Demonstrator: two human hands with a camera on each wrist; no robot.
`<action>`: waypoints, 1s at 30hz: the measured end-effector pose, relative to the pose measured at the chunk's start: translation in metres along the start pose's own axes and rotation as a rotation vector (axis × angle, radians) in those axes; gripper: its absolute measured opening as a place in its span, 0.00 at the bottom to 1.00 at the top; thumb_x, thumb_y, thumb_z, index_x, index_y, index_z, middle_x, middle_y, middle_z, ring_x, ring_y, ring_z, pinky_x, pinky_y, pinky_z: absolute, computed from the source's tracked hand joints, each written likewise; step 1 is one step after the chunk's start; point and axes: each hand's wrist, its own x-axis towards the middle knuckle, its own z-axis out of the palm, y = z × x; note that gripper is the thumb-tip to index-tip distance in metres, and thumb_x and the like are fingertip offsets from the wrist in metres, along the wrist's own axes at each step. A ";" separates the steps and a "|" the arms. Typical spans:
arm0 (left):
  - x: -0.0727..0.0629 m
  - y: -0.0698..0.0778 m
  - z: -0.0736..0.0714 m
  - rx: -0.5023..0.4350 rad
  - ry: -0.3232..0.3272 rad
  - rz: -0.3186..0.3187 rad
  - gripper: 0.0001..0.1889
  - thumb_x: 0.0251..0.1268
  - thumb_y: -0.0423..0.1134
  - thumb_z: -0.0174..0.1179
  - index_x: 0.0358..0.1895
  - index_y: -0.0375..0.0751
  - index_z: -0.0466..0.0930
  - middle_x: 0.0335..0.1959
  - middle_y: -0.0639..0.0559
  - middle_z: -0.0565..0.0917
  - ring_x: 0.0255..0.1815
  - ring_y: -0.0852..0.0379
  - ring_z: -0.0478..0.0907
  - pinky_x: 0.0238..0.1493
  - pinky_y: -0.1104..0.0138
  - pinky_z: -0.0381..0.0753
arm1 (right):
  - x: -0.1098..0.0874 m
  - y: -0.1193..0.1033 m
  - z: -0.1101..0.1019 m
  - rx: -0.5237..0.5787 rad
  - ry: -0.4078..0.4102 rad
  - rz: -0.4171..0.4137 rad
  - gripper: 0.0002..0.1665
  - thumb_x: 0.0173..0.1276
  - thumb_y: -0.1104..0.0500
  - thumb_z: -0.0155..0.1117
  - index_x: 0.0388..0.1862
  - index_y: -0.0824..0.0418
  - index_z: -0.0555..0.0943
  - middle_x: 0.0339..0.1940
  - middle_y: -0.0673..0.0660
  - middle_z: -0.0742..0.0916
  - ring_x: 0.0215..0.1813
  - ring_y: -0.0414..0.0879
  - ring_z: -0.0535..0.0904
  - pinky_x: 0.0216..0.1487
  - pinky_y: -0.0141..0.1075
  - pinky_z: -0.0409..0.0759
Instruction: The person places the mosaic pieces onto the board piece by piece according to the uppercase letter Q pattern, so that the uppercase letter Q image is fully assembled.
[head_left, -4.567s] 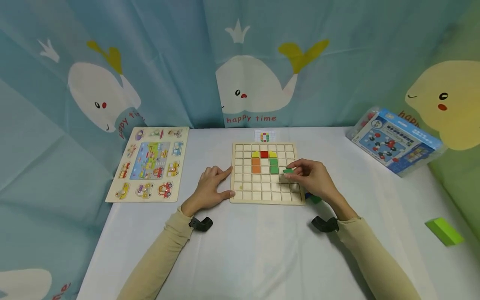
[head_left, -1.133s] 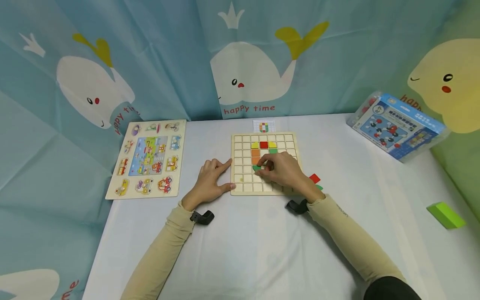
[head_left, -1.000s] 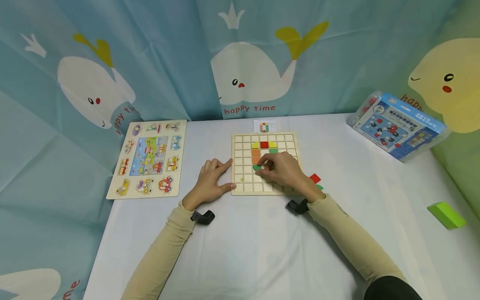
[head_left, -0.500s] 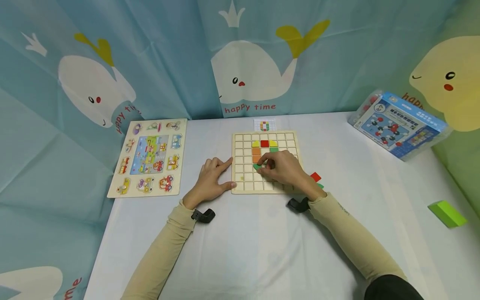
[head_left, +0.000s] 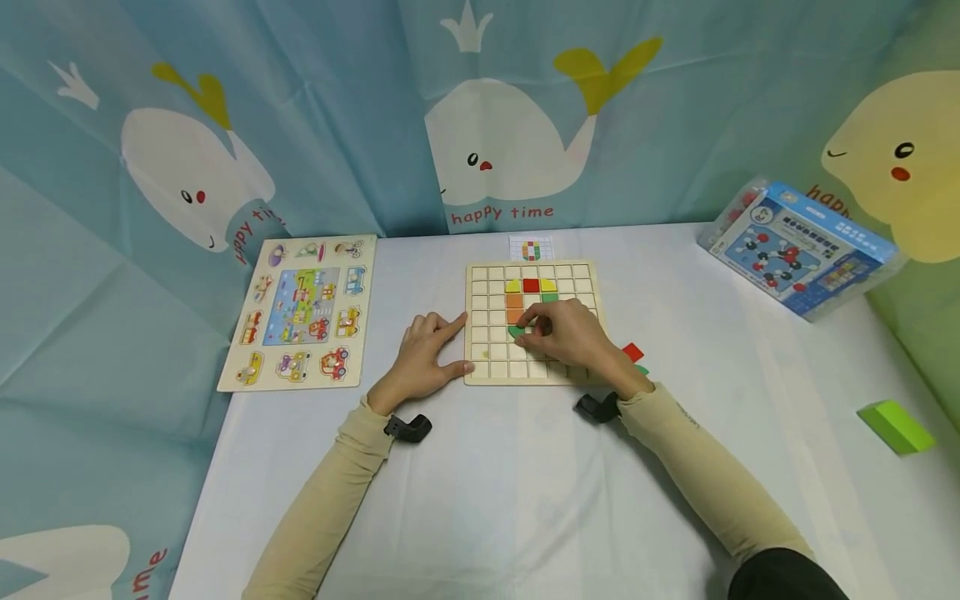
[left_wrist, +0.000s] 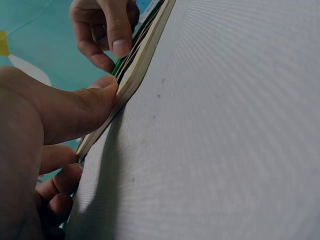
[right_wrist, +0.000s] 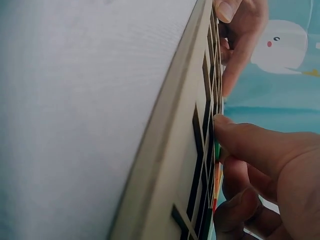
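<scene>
In the head view a pale wooden grid board (head_left: 491, 373) lies on the table. My right hand (head_left: 566, 333) pinches a green tile (head_left: 516, 331) with a rounded edge between thumb and forefinger, at the cell just below two orange square tiles (head_left: 513, 308). Above those sit a red square tile (head_left: 531, 285) and two yellow tiles (head_left: 549, 285), with a green square tile (head_left: 550, 297) partly visible. My left hand (head_left: 420, 360) touches the board's left edge with its extended forefinger and thumb; the left wrist view shows the thumb (left_wrist: 82, 110) against the rim. My right hand hides some cells.
A small pattern card (head_left: 531, 248) lies behind the board. Right of it are a loose red tile (head_left: 633, 352) and a partly hidden green piece (head_left: 642, 368). A vehicle puzzle board (head_left: 247, 333) lies left, a blue toy box (head_left: 802, 250) and a lime block (head_left: 897, 427) right.
Since the oldest frame, my right hand has carried the green tile leftward to below the orange tiles. Over the last second it has stayed there. My left hand has kept to the board's edge.
</scene>
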 end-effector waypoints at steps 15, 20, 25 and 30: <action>0.000 0.001 0.000 0.004 0.001 -0.003 0.45 0.65 0.50 0.75 0.82 0.42 0.65 0.47 0.46 0.72 0.48 0.49 0.61 0.55 0.55 0.59 | -0.003 0.000 -0.010 0.051 0.033 0.013 0.14 0.62 0.56 0.83 0.43 0.60 0.90 0.23 0.50 0.86 0.27 0.42 0.78 0.34 0.37 0.74; 0.002 0.002 0.001 0.010 -0.004 -0.005 0.45 0.65 0.50 0.75 0.82 0.43 0.65 0.47 0.46 0.72 0.48 0.49 0.61 0.56 0.55 0.59 | -0.011 0.012 -0.032 0.063 0.088 0.005 0.14 0.64 0.56 0.82 0.44 0.62 0.91 0.26 0.52 0.87 0.28 0.45 0.79 0.32 0.36 0.74; 0.002 0.003 0.001 -0.001 -0.012 -0.012 0.45 0.65 0.49 0.75 0.83 0.42 0.65 0.48 0.45 0.72 0.49 0.48 0.62 0.56 0.55 0.59 | -0.029 0.031 -0.053 0.043 0.062 0.075 0.17 0.66 0.53 0.80 0.48 0.62 0.90 0.30 0.53 0.87 0.31 0.46 0.80 0.35 0.37 0.76; 0.000 0.001 0.001 0.008 -0.003 -0.015 0.45 0.65 0.50 0.74 0.82 0.42 0.65 0.48 0.45 0.72 0.49 0.48 0.62 0.55 0.55 0.60 | -0.050 0.046 -0.068 0.008 0.020 0.135 0.18 0.67 0.53 0.80 0.49 0.63 0.90 0.34 0.54 0.88 0.35 0.45 0.82 0.37 0.34 0.77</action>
